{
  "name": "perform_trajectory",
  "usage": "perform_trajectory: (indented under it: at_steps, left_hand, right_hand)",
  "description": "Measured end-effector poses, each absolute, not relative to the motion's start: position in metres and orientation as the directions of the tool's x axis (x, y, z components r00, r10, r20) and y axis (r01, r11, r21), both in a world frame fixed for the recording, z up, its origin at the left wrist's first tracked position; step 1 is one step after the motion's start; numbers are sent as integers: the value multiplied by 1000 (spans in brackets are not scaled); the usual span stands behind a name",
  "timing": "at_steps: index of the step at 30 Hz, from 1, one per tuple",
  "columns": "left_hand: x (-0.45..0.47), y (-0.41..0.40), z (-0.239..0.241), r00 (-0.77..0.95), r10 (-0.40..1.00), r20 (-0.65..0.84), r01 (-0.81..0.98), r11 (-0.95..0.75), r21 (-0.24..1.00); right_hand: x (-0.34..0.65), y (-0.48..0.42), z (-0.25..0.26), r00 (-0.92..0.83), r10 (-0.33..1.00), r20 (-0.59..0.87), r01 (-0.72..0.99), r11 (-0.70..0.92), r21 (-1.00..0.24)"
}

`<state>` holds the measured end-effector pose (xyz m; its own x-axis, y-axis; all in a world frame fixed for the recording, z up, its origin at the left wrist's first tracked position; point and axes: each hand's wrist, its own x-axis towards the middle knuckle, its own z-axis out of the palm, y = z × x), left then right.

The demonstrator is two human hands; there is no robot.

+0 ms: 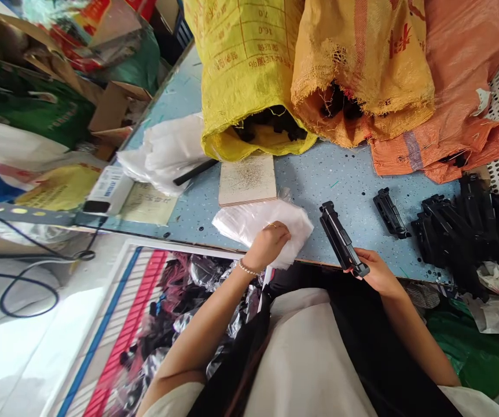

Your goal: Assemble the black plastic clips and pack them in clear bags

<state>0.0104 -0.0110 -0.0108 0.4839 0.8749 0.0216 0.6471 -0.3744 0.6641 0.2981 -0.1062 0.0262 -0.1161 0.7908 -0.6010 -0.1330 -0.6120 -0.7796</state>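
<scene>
With curled fingers pressed together, my left hand pinches at the clear plastic bags by the table's front edge. Which layer it grips is hard to make out. My right hand is closed around the lower end of a black folded stand, possibly a small tripod, which points away from me over the table. Another black folded stand lies by itself to the right. Farther right is a heap of similar black stands.
Yellow, orange and red-orange sacks line the back, black parts in their mouths. A wooden board lies before them. More plastic bags and a white box lie left. A bin of wrapped goods is below.
</scene>
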Motion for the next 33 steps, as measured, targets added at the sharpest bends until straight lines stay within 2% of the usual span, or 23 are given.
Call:
perform_trajectory:
  at_steps: [2, 5, 9, 13, 17, 20, 23, 25, 29, 31, 33]
  left_hand:
    - [5, -6, -9, 461, 887, 24, 569, -316, 759]
    - [3, -9, -5, 379, 925, 36, 509, -241, 827]
    - [8, -19, -5, 259, 966, -11, 462, -114, 880]
    - [12, -21, -8, 250, 966, -59, 485, -72, 872]
    - [9, -22, -10, 240, 964, 115, 549, -233, 803]
    - [5, -24, -11, 362, 891, 275, 614, -450, 649]
    - [6, -28, -9, 490, 816, 308, 647, -577, 499]
    - [11, -36, -5, 557, 761, 332, 608, -646, 462]
    - [22, -58, 3, 644, 615, 454, 408, -779, 476]
    - [25, -68, 6, 623, 596, 507, 363, -794, 488]
    - [26, -73, 8, 580, 618, 530, 383, -782, 492]
  right_hand:
    - [299, -108, 27, -127, 780, -613, -135, -626, -768]
    - [301, -111, 27, -156, 759, -632, -147, -650, -745]
    - [300, -120, 20, -300, 703, -645, -152, -703, -695]
    - [284, -127, 4, -489, 578, -654, -167, -797, -580]
    - [272, -129, -7, -436, 575, -692, -189, -811, -554]
    - [268, -128, -11, -457, 565, -687, -199, -818, -540]
    - [260, -122, -16, -513, 562, -648, -289, -824, -487]
    - [251, -115, -19, -536, 568, -625, -357, -823, -442]
    - [234, -100, -24, -544, 664, -513, -542, -745, -390]
    - [229, -95, -24, -486, 726, -486, -585, -684, -436]
    - [226, -93, -23, -321, 791, -521, -495, -609, -620]
